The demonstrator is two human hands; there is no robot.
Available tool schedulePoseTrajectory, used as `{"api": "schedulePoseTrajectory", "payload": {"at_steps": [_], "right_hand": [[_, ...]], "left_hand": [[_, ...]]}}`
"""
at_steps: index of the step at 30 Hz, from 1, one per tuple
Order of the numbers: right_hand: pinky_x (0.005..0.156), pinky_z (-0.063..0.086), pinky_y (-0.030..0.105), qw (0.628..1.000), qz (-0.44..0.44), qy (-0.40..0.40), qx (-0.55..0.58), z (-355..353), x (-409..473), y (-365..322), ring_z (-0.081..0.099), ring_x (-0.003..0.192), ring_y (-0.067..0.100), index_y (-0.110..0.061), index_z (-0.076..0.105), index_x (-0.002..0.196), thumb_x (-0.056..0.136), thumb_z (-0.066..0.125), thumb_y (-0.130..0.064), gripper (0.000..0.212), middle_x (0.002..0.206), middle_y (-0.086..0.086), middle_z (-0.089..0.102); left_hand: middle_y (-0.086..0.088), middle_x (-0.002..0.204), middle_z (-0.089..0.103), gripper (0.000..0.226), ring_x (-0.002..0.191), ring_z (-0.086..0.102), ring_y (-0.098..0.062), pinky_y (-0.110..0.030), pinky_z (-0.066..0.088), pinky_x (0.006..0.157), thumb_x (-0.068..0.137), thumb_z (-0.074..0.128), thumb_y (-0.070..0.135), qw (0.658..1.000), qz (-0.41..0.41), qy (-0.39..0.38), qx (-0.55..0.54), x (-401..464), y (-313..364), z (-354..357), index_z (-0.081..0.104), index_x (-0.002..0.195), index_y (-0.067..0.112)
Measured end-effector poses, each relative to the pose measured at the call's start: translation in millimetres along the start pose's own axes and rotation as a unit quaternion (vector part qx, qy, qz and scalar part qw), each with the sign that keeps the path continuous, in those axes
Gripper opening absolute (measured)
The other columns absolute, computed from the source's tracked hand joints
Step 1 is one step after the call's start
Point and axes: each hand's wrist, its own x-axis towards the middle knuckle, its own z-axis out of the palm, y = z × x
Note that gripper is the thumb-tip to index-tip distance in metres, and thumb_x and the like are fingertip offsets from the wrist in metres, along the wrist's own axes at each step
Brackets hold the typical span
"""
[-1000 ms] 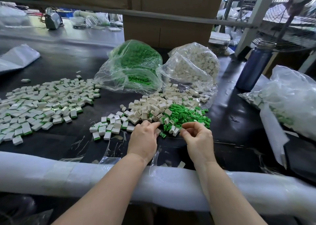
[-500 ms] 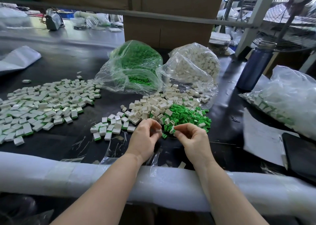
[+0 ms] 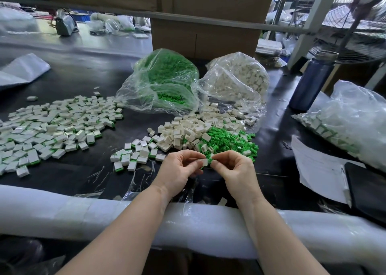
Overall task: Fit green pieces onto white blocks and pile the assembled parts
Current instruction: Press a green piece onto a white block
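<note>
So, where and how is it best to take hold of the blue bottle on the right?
Probably grip the blue bottle around its middle, coming from its near left side. It stands upright, round and tall, and the plastic bag crowds its right.

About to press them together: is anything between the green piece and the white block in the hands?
Nothing visible. The left hand pinches the white block, the right hand pinches the green piece, and the two parts sit side by side at the fingertips.
</note>
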Motion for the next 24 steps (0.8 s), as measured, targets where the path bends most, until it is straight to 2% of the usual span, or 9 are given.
{"api": "schedulePoseTrajectory", "payload": {"at_steps": [6,15,24], "right_hand": [[0.06,0.048,0.012,1.0,0.015,-0.016,-0.008,-0.9,-0.5,-0.4,0.059,0.06,0.0,-0.016,0.067,0.072,0.077,0.071,0.0,0.017,0.066,-0.005,0.065],[0.062,0.051,0.017,1.0,0.02,-0.003,-0.009,-1.0,0.3,-0.2,0.06,0.061,0.004,-0.013,0.067,0.071,0.076,0.071,0.0,0.015,0.065,-0.002,0.066],[0.069,0.054,0.031,0.999,0.024,-0.026,-0.017,0.3,-1.2,-1.4,0.061,0.065,0.013,-0.012,0.067,0.071,0.077,0.07,0.001,0.014,0.069,0.005,0.067]], "left_hand": [[-0.004,0.074,0.068,0.008,0.059,0.064,-0.003,-0.012,0.049,0.057,0.085,0.063,0.004,1.0,0.001,-0.004,0.004,-1.8,3.3,-0.1,0.068,0.09,0.008],[-0.001,0.075,0.069,0.008,0.061,0.065,-0.004,-0.012,0.049,0.058,0.085,0.063,0.004,1.0,0.0,-0.014,0.003,-1.9,3.1,-0.3,0.068,0.088,0.011],[0.0,0.074,0.069,0.012,0.063,0.065,-0.005,-0.013,0.05,0.061,0.085,0.063,0.002,1.0,0.004,-0.023,0.014,-1.8,0.9,-0.8,0.068,0.086,0.013]]}}
